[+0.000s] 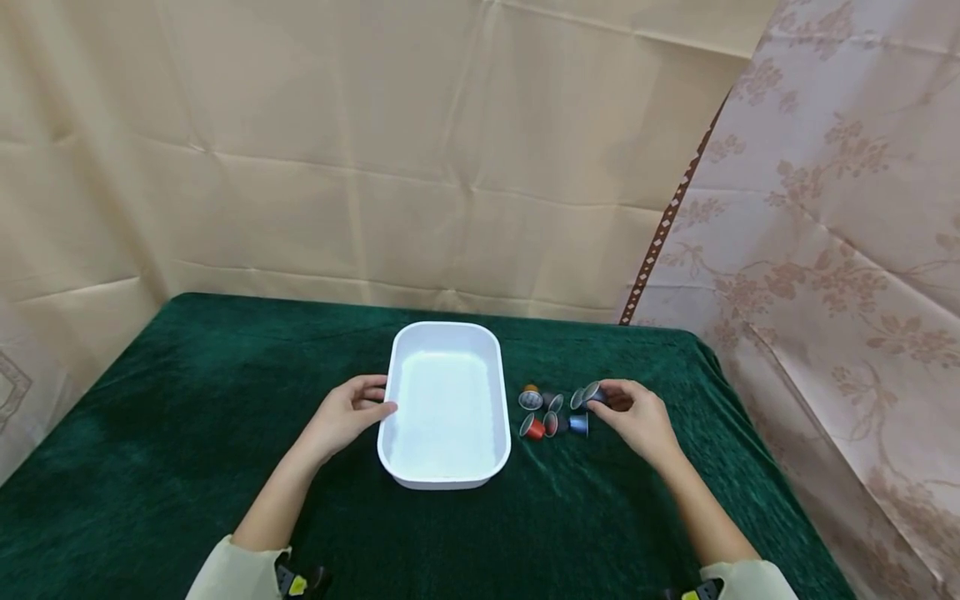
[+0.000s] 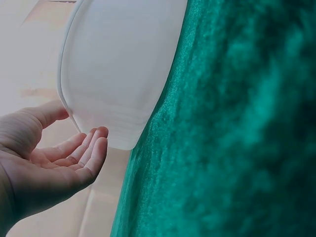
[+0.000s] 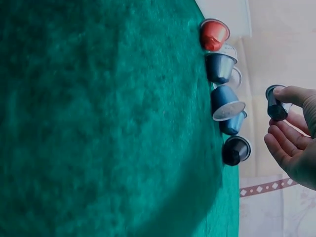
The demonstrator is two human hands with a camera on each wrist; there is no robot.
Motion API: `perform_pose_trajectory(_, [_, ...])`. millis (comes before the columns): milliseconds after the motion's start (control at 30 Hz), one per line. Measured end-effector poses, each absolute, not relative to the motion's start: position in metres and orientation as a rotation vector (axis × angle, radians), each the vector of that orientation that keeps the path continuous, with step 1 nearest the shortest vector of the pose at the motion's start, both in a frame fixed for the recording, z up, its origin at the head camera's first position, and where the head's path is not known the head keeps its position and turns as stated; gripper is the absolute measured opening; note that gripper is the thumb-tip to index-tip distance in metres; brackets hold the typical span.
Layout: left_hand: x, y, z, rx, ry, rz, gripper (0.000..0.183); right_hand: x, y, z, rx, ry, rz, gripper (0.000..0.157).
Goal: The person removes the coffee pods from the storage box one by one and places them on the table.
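Observation:
A white rectangular tub (image 1: 444, 482) stands on the green cloth. My left hand (image 1: 347, 419) holds its left rim, thumb over the edge and fingers along the outer wall; the left wrist view shows the same hand (image 2: 59, 158) at the tub's wall (image 2: 118, 64). To the tub's right, my right hand (image 1: 637, 419) pinches a dark coffee capsule (image 1: 595, 393) between thumb and fingers. In the right wrist view this capsule (image 3: 278, 103) is off the cloth. Several coffee capsules lie close by, among them a red one (image 1: 534, 428), a blue one (image 1: 578, 424) and an orange one (image 1: 530, 398).
Dark green velvet cloth (image 1: 187, 417) covers the table. A beige curtain (image 1: 337, 167) hangs behind its far edge, and a floral curtain (image 1: 840, 208) hangs at the right. A black capsule (image 3: 236, 150) lies on the cloth below my right hand.

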State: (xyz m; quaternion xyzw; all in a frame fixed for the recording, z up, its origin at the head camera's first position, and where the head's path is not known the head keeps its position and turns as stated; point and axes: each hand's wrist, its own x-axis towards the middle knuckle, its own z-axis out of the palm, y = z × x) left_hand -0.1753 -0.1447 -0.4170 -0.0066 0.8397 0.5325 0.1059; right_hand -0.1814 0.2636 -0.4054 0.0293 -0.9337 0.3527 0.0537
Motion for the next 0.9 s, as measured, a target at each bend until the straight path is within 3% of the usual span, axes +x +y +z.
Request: perform_pose_trajectory(900, [-0.175, -0.144, -0.417, -0.015, 2.468, 1.582, 0.054, -0.17, 0.289, -0.421, -0.057, -2.927, 1.071, 0.043])
